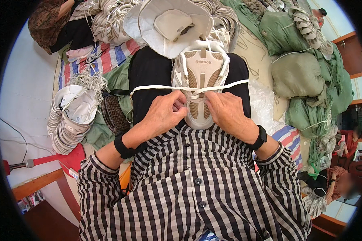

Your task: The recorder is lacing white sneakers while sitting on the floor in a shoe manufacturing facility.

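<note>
The cream and beige mesh shoe upper (200, 82) is lying on the person's lap over black trousers (149, 74), toe end far, so both hands can be working its lacing. The left hand (165, 112) and right hand (226, 110) are meeting at its near end, fingers clamped together on the flat white lace (157, 87), which is stretching taut across the upper to left and right. A stack of similar white uppers (70, 118) is sitting at the left.

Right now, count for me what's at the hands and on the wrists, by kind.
Hands: 2, left hand and right hand
Shoe upper: 1, white and beige
White lace: 1, stretched across the upper
Black wristbands: 2, left wristband and right wristband
Total: 6
</note>
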Motion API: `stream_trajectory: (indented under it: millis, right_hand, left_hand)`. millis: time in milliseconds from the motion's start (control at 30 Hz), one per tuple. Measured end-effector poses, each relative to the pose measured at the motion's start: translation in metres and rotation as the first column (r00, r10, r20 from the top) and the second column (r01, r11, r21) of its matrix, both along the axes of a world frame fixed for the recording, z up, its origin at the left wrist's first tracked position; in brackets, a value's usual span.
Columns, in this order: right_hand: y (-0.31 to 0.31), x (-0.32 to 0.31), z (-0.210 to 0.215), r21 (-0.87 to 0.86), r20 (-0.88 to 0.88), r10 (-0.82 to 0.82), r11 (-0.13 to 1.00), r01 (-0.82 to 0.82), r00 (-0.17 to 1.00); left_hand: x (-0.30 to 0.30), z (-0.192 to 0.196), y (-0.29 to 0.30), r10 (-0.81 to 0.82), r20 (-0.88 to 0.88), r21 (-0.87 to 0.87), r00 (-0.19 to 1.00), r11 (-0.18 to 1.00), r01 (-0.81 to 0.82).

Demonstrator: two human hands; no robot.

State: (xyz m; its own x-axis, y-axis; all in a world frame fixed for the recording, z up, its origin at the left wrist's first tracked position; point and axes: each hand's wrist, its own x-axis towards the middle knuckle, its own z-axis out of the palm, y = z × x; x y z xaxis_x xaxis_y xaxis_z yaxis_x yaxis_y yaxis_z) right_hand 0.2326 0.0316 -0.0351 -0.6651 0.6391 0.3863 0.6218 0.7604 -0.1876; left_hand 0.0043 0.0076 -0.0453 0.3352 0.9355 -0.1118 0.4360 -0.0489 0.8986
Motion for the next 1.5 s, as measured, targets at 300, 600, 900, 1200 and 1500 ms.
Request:
stream_trajectory:
  millis: [300, 600, 900, 1200, 1500]
  right_hand:
    - [0.005, 0.010, 0.004, 0.041, 0.088, 0.007, 0.999, -0.011, 0.996]
    - [-0.001, 0.010, 0.000, 0.144, 0.121, 0.008, 0.989, -0.026, 0.993]
    - [0.013, 0.002, 0.006, -0.074, 0.114, 0.033, 0.997, -0.025, 0.993]
    - [0.016, 0.035, 0.006, -0.331, -0.166, 0.060, 0.937, -0.114, 0.984]
    - [0.015, 0.046, 0.008, -0.447, -0.301, 0.040, 0.876, -0.179, 0.953]
  left_hand:
    - [0.004, 0.001, 0.002, 0.028, -0.036, 0.050, 0.999, 0.998, -0.026]
    - [0.003, 0.002, -0.020, 0.242, 0.161, -0.135, 0.957, 0.966, -0.222]
    - [0.015, 0.003, 0.001, 0.396, 0.391, -0.374, 0.831, 0.893, -0.250]
    - [0.020, -0.010, 0.009, 0.402, 0.342, -0.358, 0.849, 0.892, -0.277]
    - [0.018, -0.011, 0.003, 0.438, 0.290, -0.378, 0.851, 0.869, -0.319]
